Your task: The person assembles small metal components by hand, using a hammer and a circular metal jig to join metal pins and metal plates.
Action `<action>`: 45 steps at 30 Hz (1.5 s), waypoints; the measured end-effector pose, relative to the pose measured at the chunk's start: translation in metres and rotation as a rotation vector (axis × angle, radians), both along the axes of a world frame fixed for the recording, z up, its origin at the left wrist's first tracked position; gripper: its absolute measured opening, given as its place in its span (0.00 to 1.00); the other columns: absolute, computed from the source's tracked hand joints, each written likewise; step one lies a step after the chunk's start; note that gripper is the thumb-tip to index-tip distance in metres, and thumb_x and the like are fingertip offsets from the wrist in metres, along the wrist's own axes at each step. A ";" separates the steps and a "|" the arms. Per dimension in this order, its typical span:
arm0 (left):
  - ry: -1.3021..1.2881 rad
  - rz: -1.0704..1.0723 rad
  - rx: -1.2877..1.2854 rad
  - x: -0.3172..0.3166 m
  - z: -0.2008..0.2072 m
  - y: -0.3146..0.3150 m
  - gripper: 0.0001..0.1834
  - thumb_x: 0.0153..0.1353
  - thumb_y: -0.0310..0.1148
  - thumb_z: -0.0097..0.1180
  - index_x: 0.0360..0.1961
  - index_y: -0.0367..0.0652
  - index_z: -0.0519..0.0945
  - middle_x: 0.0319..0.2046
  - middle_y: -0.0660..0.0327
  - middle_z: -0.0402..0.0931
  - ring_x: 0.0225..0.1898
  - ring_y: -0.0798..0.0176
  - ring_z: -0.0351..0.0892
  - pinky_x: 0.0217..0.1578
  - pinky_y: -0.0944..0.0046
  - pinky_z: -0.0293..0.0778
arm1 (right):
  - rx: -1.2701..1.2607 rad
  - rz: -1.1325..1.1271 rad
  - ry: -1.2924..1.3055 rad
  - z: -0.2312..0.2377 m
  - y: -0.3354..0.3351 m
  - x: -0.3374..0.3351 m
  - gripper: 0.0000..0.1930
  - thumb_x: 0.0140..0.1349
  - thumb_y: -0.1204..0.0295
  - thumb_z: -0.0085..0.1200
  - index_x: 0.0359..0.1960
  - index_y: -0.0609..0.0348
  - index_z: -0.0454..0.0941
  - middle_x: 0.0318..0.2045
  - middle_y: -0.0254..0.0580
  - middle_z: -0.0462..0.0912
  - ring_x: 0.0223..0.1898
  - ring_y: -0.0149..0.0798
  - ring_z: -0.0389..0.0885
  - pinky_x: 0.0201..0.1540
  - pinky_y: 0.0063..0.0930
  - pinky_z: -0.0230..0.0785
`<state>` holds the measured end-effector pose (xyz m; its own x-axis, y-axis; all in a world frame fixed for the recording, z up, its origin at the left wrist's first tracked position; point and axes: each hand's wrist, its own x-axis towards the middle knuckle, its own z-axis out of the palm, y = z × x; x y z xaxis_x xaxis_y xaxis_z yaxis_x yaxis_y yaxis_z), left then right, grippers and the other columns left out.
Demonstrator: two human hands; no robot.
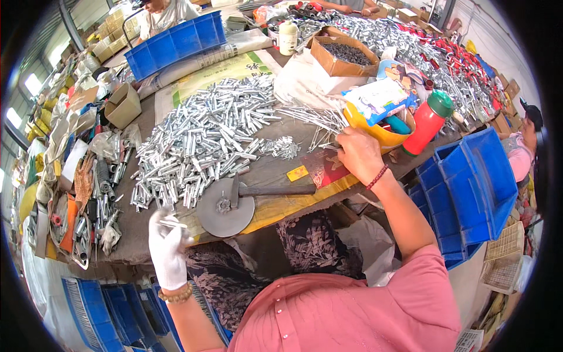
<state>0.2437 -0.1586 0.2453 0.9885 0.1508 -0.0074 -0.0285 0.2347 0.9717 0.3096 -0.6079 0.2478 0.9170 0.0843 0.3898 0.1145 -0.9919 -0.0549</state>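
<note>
My left hand (168, 246), in a white glove with a beaded bracelet at the wrist, is closed around a small silver metal tube (174, 223) at the table's front edge. A large heap of similar metal tubes (205, 129) lies beyond it. My bare right hand (359, 154) reaches to the ends of a bunch of thin metal rods (316, 119), beside a yellow container (375, 130). Its fingers are curled together, and what they pinch is hidden. Between my hands, a hammer (275, 190) rests with its head on a round grey metal disc (226, 208). Small metal pins (281, 147) form a little pile behind the handle.
A red bottle with green lid (431, 122) stands right of the yellow container. Behind are a carton of dark small parts (345, 56) and a blue bin (176, 46). Blue crates (469, 188) stack at right. Tools (105, 182) crowd the left edge. Other people sit around the table.
</note>
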 end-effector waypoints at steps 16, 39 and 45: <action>-0.347 -0.108 0.961 -0.006 -0.004 -0.033 0.07 0.60 0.24 0.69 0.41 0.37 0.86 0.35 0.57 0.81 0.38 0.57 0.81 0.42 0.60 0.77 | 0.106 0.349 -0.050 0.019 0.044 -0.012 0.05 0.57 0.75 0.63 0.34 0.57 0.80 0.35 0.44 0.82 0.42 0.51 0.85 0.44 0.46 0.79; -0.401 -0.109 1.027 0.000 -0.012 -0.027 0.07 0.58 0.24 0.70 0.38 0.40 0.88 0.35 0.57 0.81 0.40 0.55 0.82 0.44 0.58 0.77 | 0.260 0.811 -0.018 -0.004 0.175 -0.028 0.02 0.57 0.74 0.60 0.31 0.53 0.83 0.34 0.36 0.77 0.41 0.42 0.80 0.46 0.38 0.74; -0.353 -0.107 0.972 -0.003 -0.012 -0.028 0.07 0.57 0.23 0.71 0.37 0.39 0.88 0.33 0.58 0.80 0.39 0.57 0.81 0.42 0.60 0.76 | 0.199 0.834 0.000 -0.002 0.176 -0.027 0.04 0.55 0.74 0.60 0.33 0.53 0.83 0.35 0.35 0.78 0.42 0.42 0.80 0.47 0.38 0.73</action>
<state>0.2412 -0.1866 0.2337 0.9196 -0.1518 0.3624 -0.3729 -0.6276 0.6834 0.2825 -0.4322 0.2459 0.5853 0.6612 0.4693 0.8025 -0.5550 -0.2190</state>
